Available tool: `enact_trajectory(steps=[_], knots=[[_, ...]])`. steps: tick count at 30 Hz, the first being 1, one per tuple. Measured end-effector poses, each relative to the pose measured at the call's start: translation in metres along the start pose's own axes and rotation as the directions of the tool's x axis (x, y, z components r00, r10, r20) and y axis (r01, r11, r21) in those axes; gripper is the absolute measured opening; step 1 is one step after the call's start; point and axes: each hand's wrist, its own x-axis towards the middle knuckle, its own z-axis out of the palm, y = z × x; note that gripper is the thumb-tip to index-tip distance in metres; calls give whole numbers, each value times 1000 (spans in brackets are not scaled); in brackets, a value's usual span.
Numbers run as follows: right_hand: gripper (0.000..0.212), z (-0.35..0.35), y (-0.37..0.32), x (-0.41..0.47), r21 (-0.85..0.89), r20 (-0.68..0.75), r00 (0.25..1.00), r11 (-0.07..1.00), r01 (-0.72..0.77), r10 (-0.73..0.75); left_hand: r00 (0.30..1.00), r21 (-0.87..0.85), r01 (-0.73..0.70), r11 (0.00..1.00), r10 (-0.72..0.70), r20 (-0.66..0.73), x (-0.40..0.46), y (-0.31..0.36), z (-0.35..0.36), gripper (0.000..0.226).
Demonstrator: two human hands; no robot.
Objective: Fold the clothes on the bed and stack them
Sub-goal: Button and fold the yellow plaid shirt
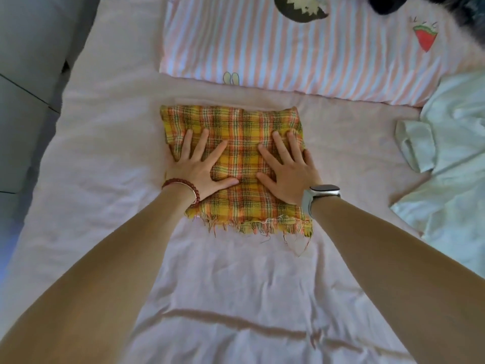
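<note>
Head view: left hand (200,170) and right hand (287,172), fingers spread wide, press flat on the folded plaid cloth (241,127) mid-bed (105,153), pillow (262,48) beyond.

This is a bedroom in a home. A bed (105,153) fills nearly the whole view, covered with a pale pink, lightly creased sheet (236,298). At its far end lies a pillow (288,53) in a pink-and-white striped case printed with small cartoon figures, among them a watermelon slice (425,39). Household laundry lies on the sheet: a folded yellow plaid cloth (236,127) in the middle and a rumpled pale green garment (451,153) at the right edge. Grey floor (23,74) shows beside the bed on the left.
</note>
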Motion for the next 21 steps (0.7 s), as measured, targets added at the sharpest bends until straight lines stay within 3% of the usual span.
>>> enact_trajectory(steps=[3, 5, 8, 12, 14, 16, 21], knots=[[57, -11, 2, -15, 113, -74, 997, 993, 34, -26, 998, 34, 54, 998, -56, 39, -8, 12, -21, 89], [55, -17, 5, -39, 284, -156, 988, 958, 34, 11, 991, 5, 101, 995, -100, -84, -25, 30, -34, 78], [49, -17, 18, -90, 462, -239, 964, 887, 4, 119, 936, -219, 44, 975, -117, -332, -63, 71, -42, 55], [44, -1, 60, -169, 547, -252, 922, 829, -115, 293, 894, -378, -93, 921, -90, -439, -113, 144, -32, 41], [44, 9, 89, -206, 584, -214, 888, 782, -218, 407, 915, -395, -161, 904, -13, -404, -130, 185, -23, 41], [44, 21, 125, -239, 589, -181, 846, 744, -314, 501, 957, -373, -192, 908, 89, -275, -137, 226, -12, 48], [54, 51, 239, -280, 462, -91, 760, 703, -541, 644, 983, -437, -158, 886, 185, 18, -126, 324, 15, 60]])
